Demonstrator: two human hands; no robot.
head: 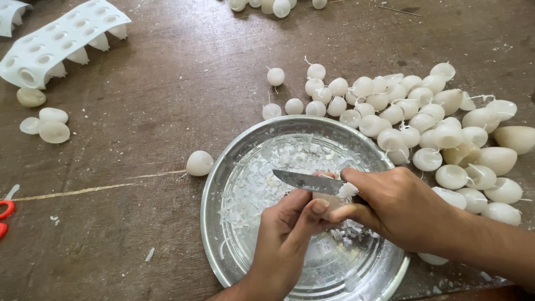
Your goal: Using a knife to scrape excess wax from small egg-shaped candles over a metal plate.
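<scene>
While the head view looked down on a worn, scratched brown wooden desk (167, 95), both hands worked over a round, shiny metal tray (214, 223) littered with thin white wax flakes. Left hand (287, 237) was closed around a small pale wax piece (329, 202), mostly hidden by the fingers, held above the tray's middle. Right hand (398, 209) was clamped on a knife, its flat grey steel blade (306, 181) pointing left and resting against the piece; handle hidden in the grip. The two hands touched each other at the piece.

Right of and behind the tray lay a heap of smooth, matte white egg-shaped wax candles (423, 120), many with short wicks, too many and too overlapped to count exactly, several dozen. One lone candle (199, 163) sat just beside the tray's left rim. One white plastic mould (56, 44) with round sockets lay top left, a second partly cut off at the corner. Four rounded wax pieces (47, 120) lay under it. Red scissor handles (5, 214) showed at the left edge.
</scene>
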